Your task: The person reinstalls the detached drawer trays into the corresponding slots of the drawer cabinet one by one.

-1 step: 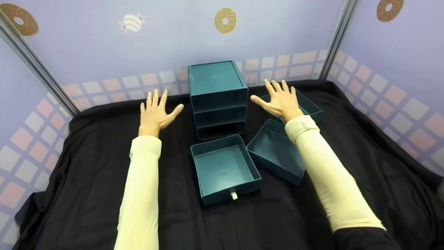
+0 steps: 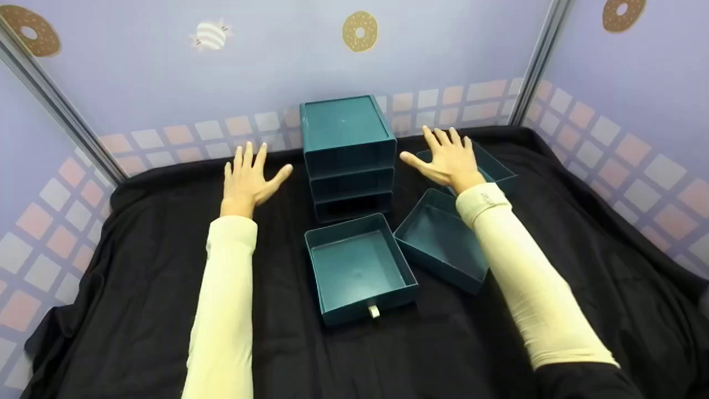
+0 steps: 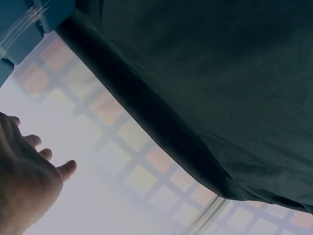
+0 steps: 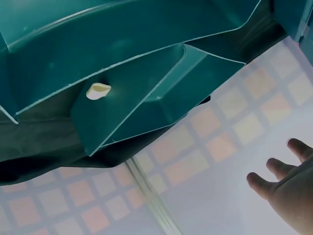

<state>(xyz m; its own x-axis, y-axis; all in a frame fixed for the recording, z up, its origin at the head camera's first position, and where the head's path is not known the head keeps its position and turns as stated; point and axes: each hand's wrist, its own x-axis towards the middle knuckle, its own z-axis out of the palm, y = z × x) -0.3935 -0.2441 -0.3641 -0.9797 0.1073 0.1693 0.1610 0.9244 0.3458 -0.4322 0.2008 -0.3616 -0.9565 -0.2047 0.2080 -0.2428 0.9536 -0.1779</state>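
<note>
My left hand (image 2: pixel 243 180) is spread palm down, left of a teal drawer cabinet (image 2: pixel 348 124), and holds nothing. On the cabinet's right, my right hand (image 2: pixel 447 160) has its fingers fanned out and overlaps the back drawer (image 2: pixel 490 160) in the head view. Below the cabinet's open front lies a square teal drawer (image 2: pixel 357 271) with a pale pull tab (image 2: pixel 374 311). Another teal drawer (image 2: pixel 440 238) sits turned at an angle beside it, partly behind my right sleeve. In the right wrist view a pale tab (image 4: pixel 99 91) shows on the farther drawer.
Black cloth (image 2: pixel 138 266) covers the table and bunches up along its edges. Lilac panels (image 2: pixel 277 61) with printed doughnuts and pink and white squares enclose the back and sides. Metal posts (image 2: pixel 540 61) stand at the two back corners.
</note>
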